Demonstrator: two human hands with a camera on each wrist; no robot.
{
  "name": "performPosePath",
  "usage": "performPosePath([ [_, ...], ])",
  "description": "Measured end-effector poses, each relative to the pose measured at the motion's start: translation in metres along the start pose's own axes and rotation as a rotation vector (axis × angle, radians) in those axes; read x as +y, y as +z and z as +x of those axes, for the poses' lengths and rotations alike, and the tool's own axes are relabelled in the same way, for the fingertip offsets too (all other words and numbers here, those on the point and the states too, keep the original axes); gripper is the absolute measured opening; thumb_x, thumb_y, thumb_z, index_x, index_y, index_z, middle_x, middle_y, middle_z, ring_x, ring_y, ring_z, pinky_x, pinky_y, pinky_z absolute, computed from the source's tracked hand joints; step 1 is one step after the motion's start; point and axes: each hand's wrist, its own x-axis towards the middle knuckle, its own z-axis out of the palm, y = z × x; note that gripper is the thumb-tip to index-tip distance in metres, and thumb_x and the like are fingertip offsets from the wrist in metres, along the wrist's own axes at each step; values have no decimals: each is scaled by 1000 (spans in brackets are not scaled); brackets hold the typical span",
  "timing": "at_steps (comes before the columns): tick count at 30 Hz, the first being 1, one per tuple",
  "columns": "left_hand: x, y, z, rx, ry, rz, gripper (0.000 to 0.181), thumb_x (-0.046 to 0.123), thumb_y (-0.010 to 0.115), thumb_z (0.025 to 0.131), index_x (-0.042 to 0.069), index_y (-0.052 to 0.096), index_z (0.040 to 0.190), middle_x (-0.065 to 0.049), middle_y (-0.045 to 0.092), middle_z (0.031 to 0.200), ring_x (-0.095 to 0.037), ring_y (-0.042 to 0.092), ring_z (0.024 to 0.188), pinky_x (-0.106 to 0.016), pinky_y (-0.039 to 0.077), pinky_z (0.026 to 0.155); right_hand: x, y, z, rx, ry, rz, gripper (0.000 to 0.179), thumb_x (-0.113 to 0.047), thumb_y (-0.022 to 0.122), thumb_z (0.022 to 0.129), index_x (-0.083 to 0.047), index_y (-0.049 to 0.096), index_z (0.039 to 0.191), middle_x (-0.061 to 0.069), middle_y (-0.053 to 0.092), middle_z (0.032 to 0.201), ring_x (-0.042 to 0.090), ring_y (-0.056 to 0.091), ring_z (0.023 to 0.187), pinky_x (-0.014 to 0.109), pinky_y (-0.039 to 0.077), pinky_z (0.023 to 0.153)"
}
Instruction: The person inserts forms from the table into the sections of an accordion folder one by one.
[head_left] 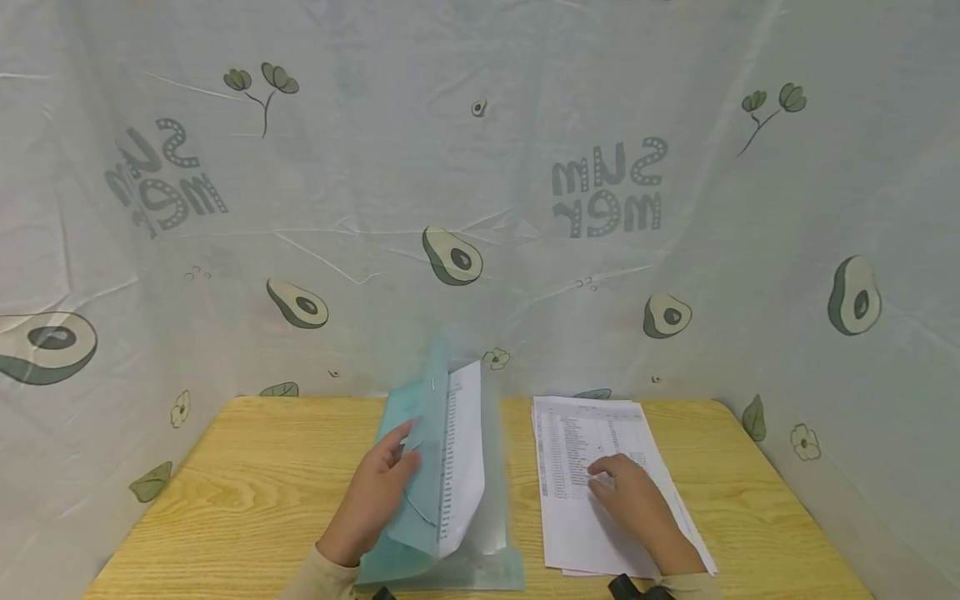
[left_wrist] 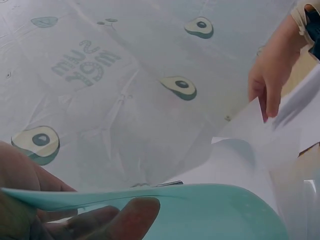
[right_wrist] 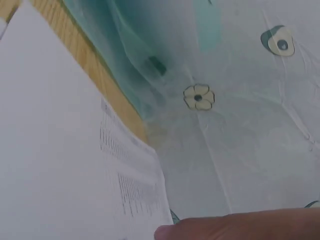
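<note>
A teal translucent folder lies on the table with its cover raised partway. My left hand pinches that cover between thumb and fingers; the left wrist view shows the cover's edge running through the grip. Inside the folder stands a white printed sheet, leaning and slightly bowed. To the right lies a stack of printed papers, the lower sheets peeking out at the edges. My right hand is over the top sheet, fingers loosely bent, nothing seen between them. One of its fingers shows at the paper's edge.
The wooden table has rounded far corners. A pale curtain printed with avocados, flowers and lettering hangs behind it and at both sides. A strip of wood separates the folder from the papers.
</note>
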Motion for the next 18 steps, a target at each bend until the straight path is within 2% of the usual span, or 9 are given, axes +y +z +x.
performPosePath([
  [2, -1, 1, 1, -5, -4, 2, 55, 12, 46, 109, 3, 31, 161, -30, 48, 150, -36, 58, 128, -58, 51, 99, 7, -6, 1, 23, 60, -47, 19, -10, 71, 92, 0, 73, 108, 24, 67, 119, 50, 60, 119, 61, 46, 100],
  [5, -2, 3, 3, -12, -11, 14, 55, 11, 47, 109, 2, 33, 160, -30, 48, 150, -37, 56, 131, -59, 48, 102, 15, -9, 1, -7, 99, -59, 23, -9, 72, 91, 3, 72, 110, 29, 64, 122, 55, 56, 122, 64, 44, 101],
  [9, -4, 5, 3, -8, -20, 27, 54, 11, 48, 108, 2, 35, 159, -29, 51, 148, -36, 56, 131, -60, 44, 106, 18, -4, 2, -80, 64, -16, 19, -9, 72, 91, -2, 72, 109, 24, 65, 122, 51, 55, 127, 62, 43, 104],
  [13, -4, 6, 2, -4, -14, 29, 54, 11, 48, 108, 2, 35, 159, -29, 50, 149, -37, 55, 132, -61, 43, 107, 19, -4, 2, -39, 57, -27, 20, -8, 71, 92, 0, 72, 110, 25, 64, 122, 50, 56, 124, 62, 44, 103],
  [16, -3, 6, 3, -5, -8, 22, 54, 11, 48, 108, 2, 35, 159, -29, 49, 150, -37, 54, 133, -61, 43, 106, 25, -12, 3, 33, 156, -70, 32, -9, 70, 91, 9, 67, 117, 33, 60, 120, 54, 56, 116, 64, 47, 94],
  [18, -4, 6, 3, -8, -10, 19, 54, 11, 48, 108, 2, 34, 159, -29, 49, 150, -37, 55, 132, -60, 44, 106, 32, -17, 2, 34, 250, -105, 44, -14, 69, 91, 16, 60, 121, 37, 56, 115, 57, 55, 109, 65, 47, 87],
])
